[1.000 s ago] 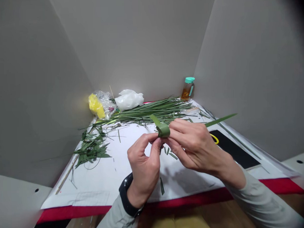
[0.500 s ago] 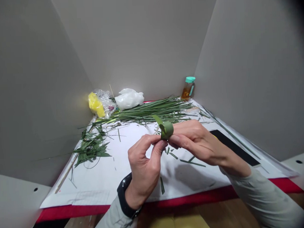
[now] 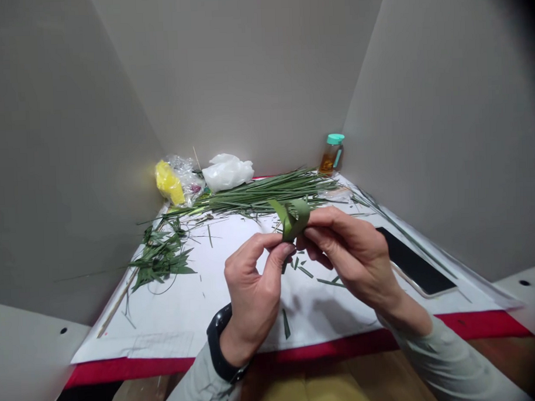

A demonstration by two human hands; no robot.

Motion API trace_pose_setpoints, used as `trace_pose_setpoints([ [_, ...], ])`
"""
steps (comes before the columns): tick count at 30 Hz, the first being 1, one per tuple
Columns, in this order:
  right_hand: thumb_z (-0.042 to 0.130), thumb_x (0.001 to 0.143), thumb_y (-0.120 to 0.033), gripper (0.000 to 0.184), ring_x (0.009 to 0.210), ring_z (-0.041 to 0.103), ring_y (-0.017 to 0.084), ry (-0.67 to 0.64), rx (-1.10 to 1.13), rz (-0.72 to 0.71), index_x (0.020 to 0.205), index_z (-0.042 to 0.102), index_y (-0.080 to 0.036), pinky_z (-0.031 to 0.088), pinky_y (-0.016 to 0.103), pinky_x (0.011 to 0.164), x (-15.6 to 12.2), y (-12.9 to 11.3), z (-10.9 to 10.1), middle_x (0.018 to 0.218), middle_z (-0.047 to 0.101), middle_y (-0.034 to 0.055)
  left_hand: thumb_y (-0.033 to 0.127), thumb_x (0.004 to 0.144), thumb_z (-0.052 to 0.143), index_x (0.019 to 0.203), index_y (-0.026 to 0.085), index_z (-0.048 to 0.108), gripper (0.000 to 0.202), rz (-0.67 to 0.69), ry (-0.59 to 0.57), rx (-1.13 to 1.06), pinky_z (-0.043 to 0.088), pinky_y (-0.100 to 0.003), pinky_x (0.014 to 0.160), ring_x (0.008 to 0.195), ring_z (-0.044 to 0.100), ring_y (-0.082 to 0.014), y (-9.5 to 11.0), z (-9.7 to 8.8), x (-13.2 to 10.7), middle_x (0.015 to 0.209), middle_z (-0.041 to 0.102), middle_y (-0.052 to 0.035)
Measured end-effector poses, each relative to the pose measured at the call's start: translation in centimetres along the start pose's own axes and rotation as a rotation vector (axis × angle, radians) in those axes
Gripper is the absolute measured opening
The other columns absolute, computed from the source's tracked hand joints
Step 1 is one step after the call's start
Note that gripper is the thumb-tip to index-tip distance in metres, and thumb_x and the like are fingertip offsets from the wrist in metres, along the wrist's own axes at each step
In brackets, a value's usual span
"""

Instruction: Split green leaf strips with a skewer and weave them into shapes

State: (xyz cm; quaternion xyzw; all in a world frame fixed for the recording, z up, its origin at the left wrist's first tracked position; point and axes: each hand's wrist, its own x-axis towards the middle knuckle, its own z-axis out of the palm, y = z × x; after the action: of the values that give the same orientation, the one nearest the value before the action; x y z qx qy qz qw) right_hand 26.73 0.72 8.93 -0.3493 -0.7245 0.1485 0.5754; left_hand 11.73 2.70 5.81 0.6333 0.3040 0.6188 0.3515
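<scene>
A broad green leaf strip (image 3: 297,219), bent into a loop with one end sticking up to the left, is held above the middle of the table. My left hand (image 3: 255,286), with a black watch (image 3: 220,345) on its wrist, pinches the base of the loop between thumb and forefinger. From the other side, the thumb and forefinger of my right hand (image 3: 355,259) close on the loop's right edge. Below the hands, small cut leaf pieces (image 3: 305,272) lie on the white sheet (image 3: 233,228). My fingers hide the strip's lower part.
Long green leaves (image 3: 267,192) lie in a pile at the back. A leafy green bunch (image 3: 164,259) is at left. Behind are a yellow item in clear plastic (image 3: 169,181), a white plastic bag (image 3: 228,172) and a bottle (image 3: 331,154). A phone (image 3: 416,262) lies at right.
My right hand has turned and shifted slightly down and left, uncovering more of the phone. The leaf loop has opened and changed shape. My left hand has barely moved.
</scene>
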Motion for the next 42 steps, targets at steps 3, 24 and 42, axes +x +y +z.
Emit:
trace_pose_setpoints([
  [3, 0.057, 0.100, -0.016, 0.020, 0.058, 0.059, 0.005, 0.026, 0.262, 0.147, 0.105, 0.071, -0.029, 0.043, 0.016, 0.044, -0.3, 0.5, 0.3, 0.079, 0.064, -0.0045, 0.018, 0.090, 0.069, 0.086, 0.021, 0.072, 0.006, -0.028, 0.001, -0.025, 0.050, -0.022, 0.061, 0.061, 0.062, -0.0096, 0.2, -0.2, 0.1, 0.069, 0.069, 0.0043],
  [24, 0.055, 0.100, -0.018, 0.062, 0.058, 0.063, 0.010, -0.014, 0.188, 0.167, 0.152, 0.034, -0.042, 0.050, 0.020, 0.045, -0.9, -0.2, 0.4, 0.080, 0.061, -0.0045, 0.019, 0.089, 0.071, 0.081, 0.022, 0.068, 0.009, 0.004, 0.003, 0.047, 0.047, -0.025, 0.060, 0.060, 0.060, -0.0104, 0.6, -0.7, -0.7, 0.068, 0.067, 0.0042],
  [42, 0.052, 0.096, -0.008, 0.051, 0.096, 0.073, 0.020, 0.003, -0.344, -0.066, 0.145, 0.049, -0.023, 0.064, 0.035, 0.084, -1.5, -1.5, 1.6, 0.121, 0.071, 0.0100, 0.016, 0.089, 0.070, 0.089, 0.021, 0.073, 0.006, 0.098, 0.098, 0.075, 0.052, -0.025, 0.064, 0.066, 0.065, -0.0124, 0.1, -0.6, -1.2, 0.077, 0.071, 0.0010],
])
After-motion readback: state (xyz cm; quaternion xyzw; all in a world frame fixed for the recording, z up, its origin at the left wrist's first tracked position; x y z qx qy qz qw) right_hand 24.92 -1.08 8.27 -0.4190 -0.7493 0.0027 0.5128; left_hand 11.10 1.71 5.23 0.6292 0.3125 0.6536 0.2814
